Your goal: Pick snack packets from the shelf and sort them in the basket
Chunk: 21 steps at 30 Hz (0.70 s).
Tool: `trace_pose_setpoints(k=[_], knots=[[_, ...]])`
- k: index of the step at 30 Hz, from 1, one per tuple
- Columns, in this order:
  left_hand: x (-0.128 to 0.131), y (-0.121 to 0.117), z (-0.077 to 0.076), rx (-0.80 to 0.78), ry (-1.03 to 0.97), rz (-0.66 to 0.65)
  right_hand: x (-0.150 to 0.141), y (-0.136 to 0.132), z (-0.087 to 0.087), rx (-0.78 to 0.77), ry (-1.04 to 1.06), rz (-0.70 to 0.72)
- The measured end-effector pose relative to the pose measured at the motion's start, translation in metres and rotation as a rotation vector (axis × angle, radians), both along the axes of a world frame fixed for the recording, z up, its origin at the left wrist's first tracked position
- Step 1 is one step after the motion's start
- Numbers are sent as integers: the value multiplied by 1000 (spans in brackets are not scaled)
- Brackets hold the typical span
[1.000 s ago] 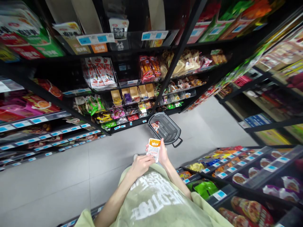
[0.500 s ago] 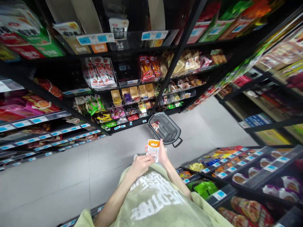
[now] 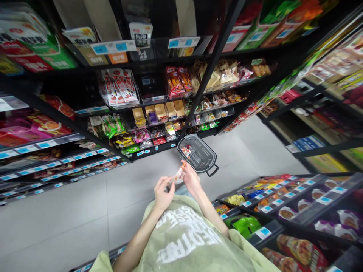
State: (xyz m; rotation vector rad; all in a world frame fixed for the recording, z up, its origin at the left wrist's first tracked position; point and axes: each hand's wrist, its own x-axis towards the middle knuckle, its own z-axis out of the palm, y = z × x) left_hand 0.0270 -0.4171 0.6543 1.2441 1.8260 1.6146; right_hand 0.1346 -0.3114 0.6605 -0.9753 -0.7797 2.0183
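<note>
Between my two hands is a small snack packet (image 3: 178, 173), orange at its top end and whitish below, now seen nearly edge-on. My left hand (image 3: 165, 192) pinches its lower end between thumb and fingers. Curled fingers of my right hand (image 3: 190, 178) hold the upper end from the right side. Just beyond my hands, a grey shopping basket (image 3: 202, 151) stands on the floor with its handle swung to the right. Inside the basket lie some small red-and-white packets (image 3: 186, 150).
Ahead rises a black shelf rack with bagged snacks (image 3: 120, 86) and price tags. A lower slanted display with green bags (image 3: 246, 226) and other packs runs along my right. Another rack (image 3: 309, 143) stands at the far right. Grey tiled floor (image 3: 85, 192) lies between them.
The packet has turned from facing me flat to nearly edge-on. My left hand has shifted slightly left and lifted its fingers to the packet's lower end.
</note>
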Motion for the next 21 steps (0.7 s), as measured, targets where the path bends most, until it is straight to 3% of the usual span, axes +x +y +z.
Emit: trace_pose_setpoints(k=[2,5,7,16,21], knots=[[-1,3,-1,-101,-261,29,-1,1,-8,94,-130,-63],[-4,7,-3,-216,-611,-72,0,2,-15,207,-262,-105],[-5,9,-5,-286,-736,-132,2,2,-15,243,-295,-111],[-6,11,-15,-358,-759,-170,4,5,-16,245,-337,-92],[-10,13,-25,-329,-702,-149,0,3,-21,261,-234,111]])
